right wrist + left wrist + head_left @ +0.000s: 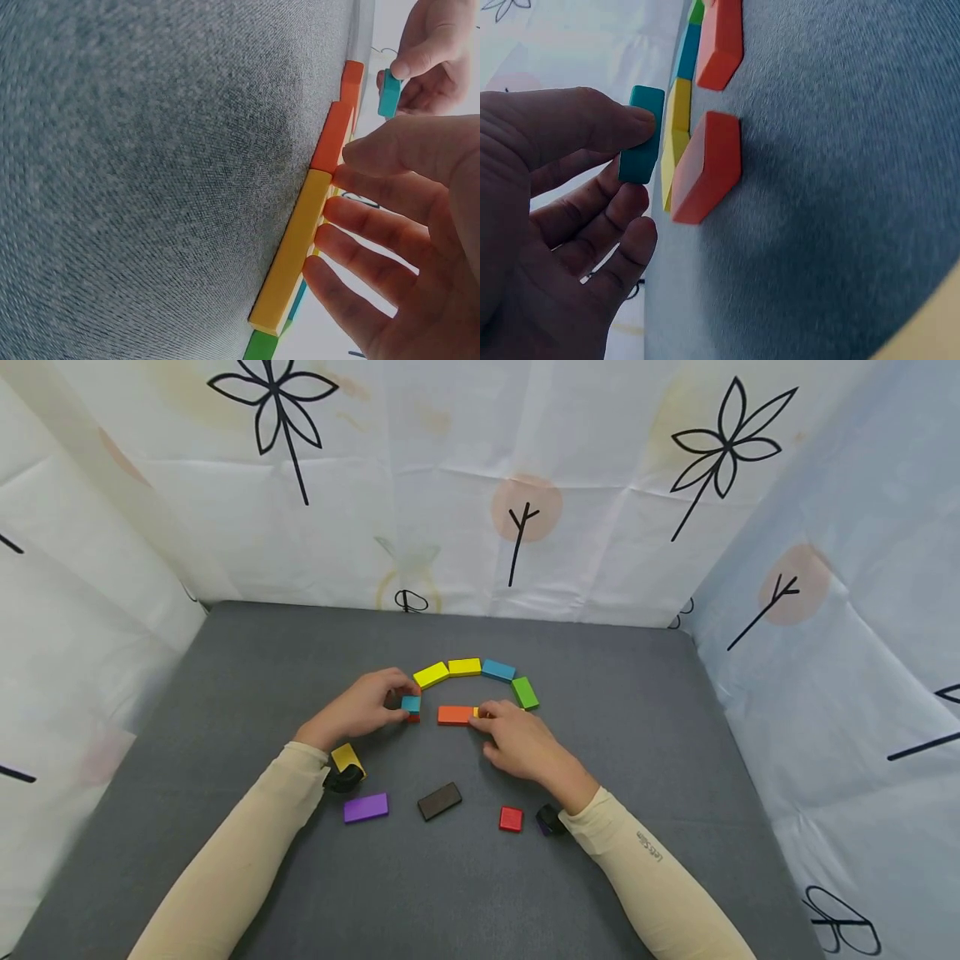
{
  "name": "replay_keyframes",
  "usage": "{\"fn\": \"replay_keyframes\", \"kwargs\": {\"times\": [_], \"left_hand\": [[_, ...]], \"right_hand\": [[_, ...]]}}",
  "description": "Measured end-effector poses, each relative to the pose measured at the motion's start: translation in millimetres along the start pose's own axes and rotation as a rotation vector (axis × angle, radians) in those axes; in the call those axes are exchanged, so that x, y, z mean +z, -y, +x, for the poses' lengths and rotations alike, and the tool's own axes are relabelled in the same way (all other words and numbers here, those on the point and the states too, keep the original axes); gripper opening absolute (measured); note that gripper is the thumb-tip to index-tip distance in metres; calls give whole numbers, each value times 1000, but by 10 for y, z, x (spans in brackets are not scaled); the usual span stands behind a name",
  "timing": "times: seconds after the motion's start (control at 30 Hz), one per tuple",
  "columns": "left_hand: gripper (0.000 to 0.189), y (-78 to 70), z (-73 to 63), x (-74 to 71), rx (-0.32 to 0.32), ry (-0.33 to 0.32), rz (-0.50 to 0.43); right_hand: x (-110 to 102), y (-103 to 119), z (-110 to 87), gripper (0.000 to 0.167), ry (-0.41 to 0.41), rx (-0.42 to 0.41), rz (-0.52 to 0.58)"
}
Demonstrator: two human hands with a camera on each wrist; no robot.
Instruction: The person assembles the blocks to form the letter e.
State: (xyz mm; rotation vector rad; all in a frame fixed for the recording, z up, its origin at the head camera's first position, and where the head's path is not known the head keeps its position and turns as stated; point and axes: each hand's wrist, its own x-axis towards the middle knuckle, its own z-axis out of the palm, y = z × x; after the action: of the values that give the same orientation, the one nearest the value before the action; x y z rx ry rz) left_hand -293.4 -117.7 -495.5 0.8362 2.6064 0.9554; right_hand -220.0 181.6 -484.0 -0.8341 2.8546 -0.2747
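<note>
My left hand (pixel 367 703) pinches a small teal block (pixel 641 139) between thumb and fingers. It holds the block just above a red-orange block (pixel 706 169) lying on the grey table. My right hand (pixel 521 743) rests with its fingertips at a row of blocks. Thumb and index finger touch an orange block (pixel 330 139), while the other fingers lie along a long yellow block (pixel 292 251). A green block (pixel 261 346) adjoins the yellow one's end. Behind the row curve two yellow blocks (pixel 464 667), a blue block (pixel 498 670) and a green block (pixel 525 692).
Nearer the body lie a yellow block (pixel 347 757) by my left wrist, a purple block (pixel 366 807), a dark brown block (pixel 440 802) and a red block (pixel 511 819). Patterned white cloth (pixel 450 527) borders the grey table (pixel 600 910).
</note>
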Motion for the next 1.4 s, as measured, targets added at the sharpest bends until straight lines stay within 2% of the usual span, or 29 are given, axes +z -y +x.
{"fn": "replay_keyframes", "kwargs": {"times": [0.27,0.47,0.83,1.4], "left_hand": [[29,-76,84,114,37,11,19],[29,-91,126,181,17,19,24],[27,-147,189,209,-3,38,56],[28,-124,216,296,11,15,114]], "right_hand": [[6,8,-10,49,7,11,-1],[10,0,-16,49,3,11,2],[17,-8,-7,49,2,10,6],[6,0,1,49,0,2,8]]}}
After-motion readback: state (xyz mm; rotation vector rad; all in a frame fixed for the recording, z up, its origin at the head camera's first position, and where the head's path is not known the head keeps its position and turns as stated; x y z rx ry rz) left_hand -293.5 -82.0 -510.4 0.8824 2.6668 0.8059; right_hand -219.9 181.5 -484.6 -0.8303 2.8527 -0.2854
